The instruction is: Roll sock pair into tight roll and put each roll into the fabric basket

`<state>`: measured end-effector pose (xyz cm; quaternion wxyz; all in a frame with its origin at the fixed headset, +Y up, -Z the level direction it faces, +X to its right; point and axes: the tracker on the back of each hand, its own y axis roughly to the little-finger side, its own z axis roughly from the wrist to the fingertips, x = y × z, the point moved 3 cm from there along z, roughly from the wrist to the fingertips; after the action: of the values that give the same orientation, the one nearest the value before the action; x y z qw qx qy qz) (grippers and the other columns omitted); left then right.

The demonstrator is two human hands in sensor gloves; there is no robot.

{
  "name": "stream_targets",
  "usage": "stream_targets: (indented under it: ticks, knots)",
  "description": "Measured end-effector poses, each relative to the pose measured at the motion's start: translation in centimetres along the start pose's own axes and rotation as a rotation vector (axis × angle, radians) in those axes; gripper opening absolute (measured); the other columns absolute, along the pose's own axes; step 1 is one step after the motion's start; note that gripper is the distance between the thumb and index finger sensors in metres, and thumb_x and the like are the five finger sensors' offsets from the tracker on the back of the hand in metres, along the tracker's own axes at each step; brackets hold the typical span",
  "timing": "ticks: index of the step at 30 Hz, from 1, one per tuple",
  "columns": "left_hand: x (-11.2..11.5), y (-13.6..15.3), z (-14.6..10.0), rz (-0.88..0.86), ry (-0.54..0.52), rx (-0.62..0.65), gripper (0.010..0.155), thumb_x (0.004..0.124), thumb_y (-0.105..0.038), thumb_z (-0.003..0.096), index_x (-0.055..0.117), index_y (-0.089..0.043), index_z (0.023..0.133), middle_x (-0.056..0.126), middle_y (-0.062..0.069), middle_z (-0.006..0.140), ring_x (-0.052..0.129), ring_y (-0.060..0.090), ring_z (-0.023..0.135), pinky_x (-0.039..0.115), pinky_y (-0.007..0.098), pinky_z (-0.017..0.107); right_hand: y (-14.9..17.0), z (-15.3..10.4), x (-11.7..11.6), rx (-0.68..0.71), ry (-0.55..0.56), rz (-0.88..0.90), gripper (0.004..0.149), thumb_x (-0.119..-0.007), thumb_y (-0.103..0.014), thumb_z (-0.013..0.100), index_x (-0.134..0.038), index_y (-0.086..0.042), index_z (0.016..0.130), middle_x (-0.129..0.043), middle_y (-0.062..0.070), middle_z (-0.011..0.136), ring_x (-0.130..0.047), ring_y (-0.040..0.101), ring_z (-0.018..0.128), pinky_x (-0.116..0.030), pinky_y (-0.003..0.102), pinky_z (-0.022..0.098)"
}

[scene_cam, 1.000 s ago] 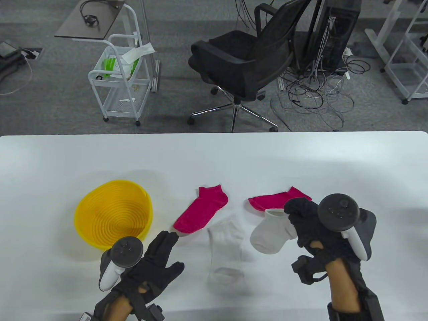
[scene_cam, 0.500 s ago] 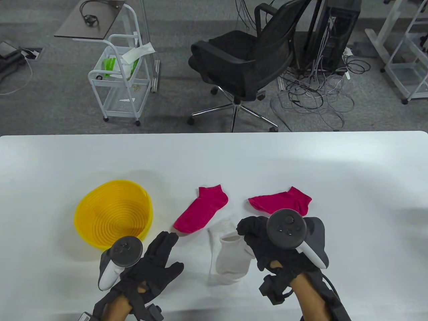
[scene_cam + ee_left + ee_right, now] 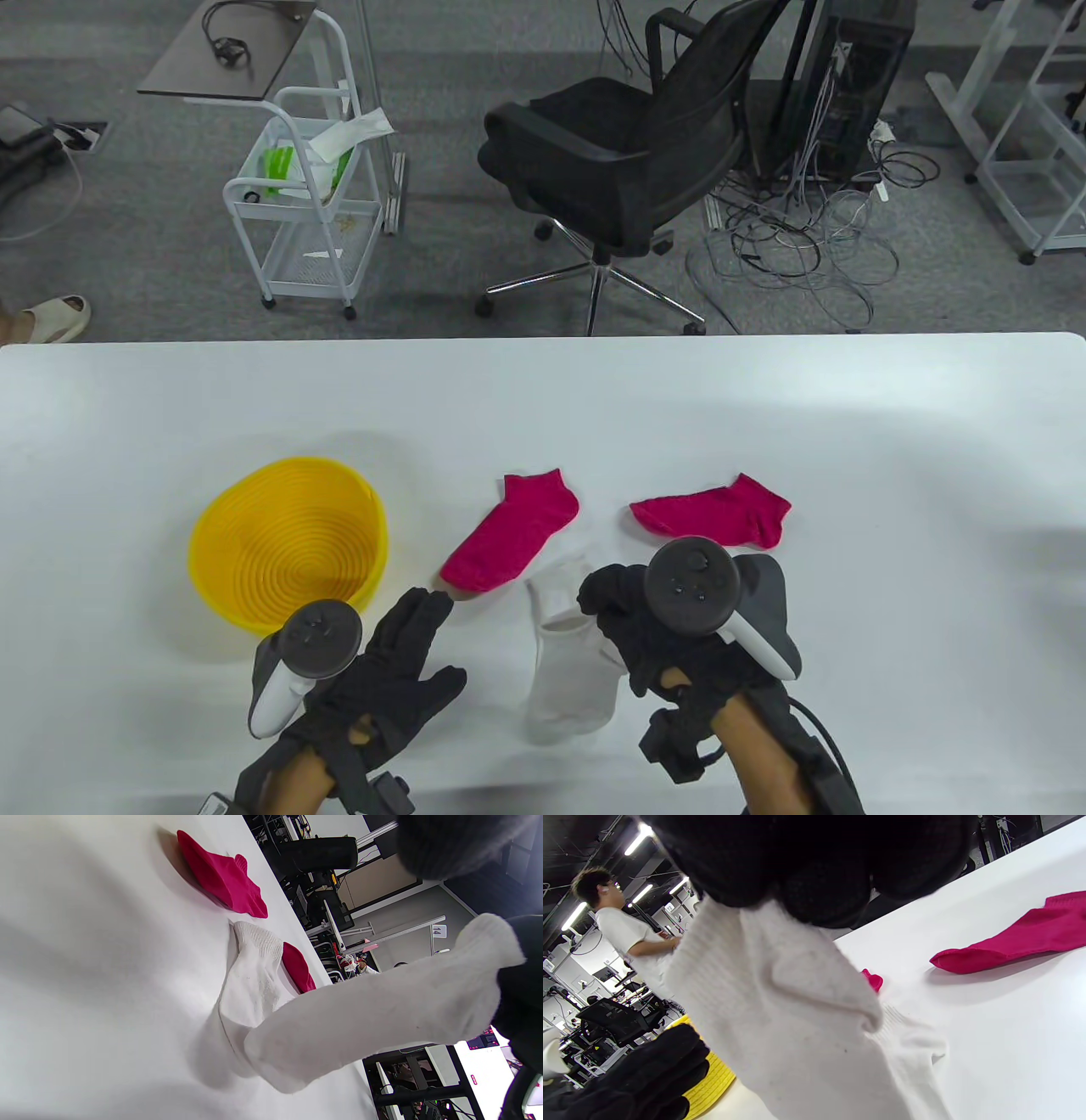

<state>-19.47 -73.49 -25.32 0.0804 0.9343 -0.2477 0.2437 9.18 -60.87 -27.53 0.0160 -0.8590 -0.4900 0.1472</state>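
Right hand [image 3: 670, 637] pinches a white sock [image 3: 573, 679] by its cuff, toe draped over a second white sock [image 3: 556, 586] near the tabletop's front edge. Left hand [image 3: 382, 671] rests flat, fingers straight and spread.

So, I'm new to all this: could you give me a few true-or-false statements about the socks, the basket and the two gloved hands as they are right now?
1. The right hand grips a white sock by its cuff end. True.
2. The yellow basket already holds a rolled pair. False: nothing lies in it.
3. The held sock hangs over a second white sock lying on the table. True.
4. The two pink socks are stacked. False: one pink sock and the other pink sock lie flat and apart.
5. The left hand pinches a pink sock. False: its fingers are spread and hold nothing.
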Motion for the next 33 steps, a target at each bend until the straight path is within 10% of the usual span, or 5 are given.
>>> stream_targets:
  ticks: [33]
  knots:
    - [0.1, 0.0, 0.0, 0.004, 0.014, -0.013, 0.084, 0.071, -0.063, 0.0379, 0.024, -0.039, 0.104, 0.008, 0.000, 0.113, 0.009, 0.029, 0.110, 0.014, 0.057, 0.073, 5.4, 7.2, -5.3, -0.239, -0.083, 0.059, 0.038, -0.081, -0.033, 0.045, -0.077, -0.042, 0.082, -0.087, -0.006, 0.089, -0.096, 0.010, 0.064, -0.080, 0.045, 0.055]
